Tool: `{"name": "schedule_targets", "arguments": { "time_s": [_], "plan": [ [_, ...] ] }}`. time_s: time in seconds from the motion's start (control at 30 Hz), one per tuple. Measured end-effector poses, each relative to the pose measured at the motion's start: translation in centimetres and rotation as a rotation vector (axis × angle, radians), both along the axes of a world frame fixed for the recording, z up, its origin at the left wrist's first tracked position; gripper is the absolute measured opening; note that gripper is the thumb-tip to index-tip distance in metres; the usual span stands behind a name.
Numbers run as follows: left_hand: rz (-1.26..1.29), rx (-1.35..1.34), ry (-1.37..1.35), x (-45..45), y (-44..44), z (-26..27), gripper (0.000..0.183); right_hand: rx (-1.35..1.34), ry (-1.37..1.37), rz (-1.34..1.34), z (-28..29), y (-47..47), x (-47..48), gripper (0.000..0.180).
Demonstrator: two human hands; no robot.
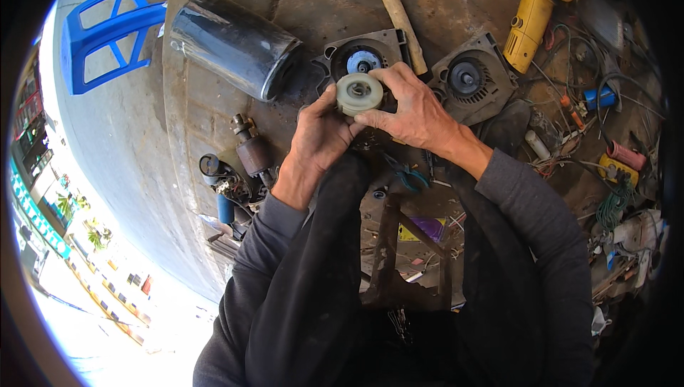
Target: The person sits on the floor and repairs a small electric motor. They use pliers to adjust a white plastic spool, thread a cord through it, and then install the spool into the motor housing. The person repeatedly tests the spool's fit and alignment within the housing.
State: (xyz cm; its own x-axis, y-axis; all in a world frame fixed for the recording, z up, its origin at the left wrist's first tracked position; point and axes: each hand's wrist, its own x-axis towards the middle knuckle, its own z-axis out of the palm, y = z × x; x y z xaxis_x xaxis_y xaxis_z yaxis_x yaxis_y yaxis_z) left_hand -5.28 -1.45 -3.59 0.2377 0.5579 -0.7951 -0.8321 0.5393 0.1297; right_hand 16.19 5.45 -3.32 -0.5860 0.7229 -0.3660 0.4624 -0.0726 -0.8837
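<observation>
Between my two hands I hold a pale, round plastic pulley with a grooved rim and a hub in its centre. My left hand supports it from the left and below, thumb against the rim. My right hand grips its right side between thumb and fingers. Just beyond it lies a dark housing with a bluish disc and a central post, partly hidden by the pulley and fingers. To the right rests a second housing with slotted vents and a dark round centre.
A glossy dark cylinder lies at upper left, near a blue plastic stool. A wooden stick touches the first housing. A yellow angle grinder lies at upper right. Motor parts, teal-handled pliers and tangled wires surround me.
</observation>
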Motion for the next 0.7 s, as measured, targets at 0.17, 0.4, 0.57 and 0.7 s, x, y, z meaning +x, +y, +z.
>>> {"name": "schedule_targets", "arguments": {
  "time_s": [0.17, 0.4, 0.57, 0.7],
  "plan": [
    [-0.143, 0.087, 0.062, -0.5, -0.3, 0.3, 0.047, -0.059, 0.034, 0.013, -0.2, 0.2, 0.4, 0.072],
    [-0.282, 0.146, 0.273, -0.5, -0.9, 0.2, 0.043, -0.276, 0.071, -0.089, -0.6, 0.3, 0.8, 0.067],
    [-0.271, 0.075, 0.450, 0.4, -0.6, -0.1, 0.043, -0.333, 0.034, -0.084, -0.1, 0.9, 0.4, 0.060],
    [-0.319, 0.120, 0.559, 0.7, -0.5, -0.6, 0.040, -0.396, 0.015, -0.086, 0.1, 1.7, 0.6, 0.053]
  ]
}}
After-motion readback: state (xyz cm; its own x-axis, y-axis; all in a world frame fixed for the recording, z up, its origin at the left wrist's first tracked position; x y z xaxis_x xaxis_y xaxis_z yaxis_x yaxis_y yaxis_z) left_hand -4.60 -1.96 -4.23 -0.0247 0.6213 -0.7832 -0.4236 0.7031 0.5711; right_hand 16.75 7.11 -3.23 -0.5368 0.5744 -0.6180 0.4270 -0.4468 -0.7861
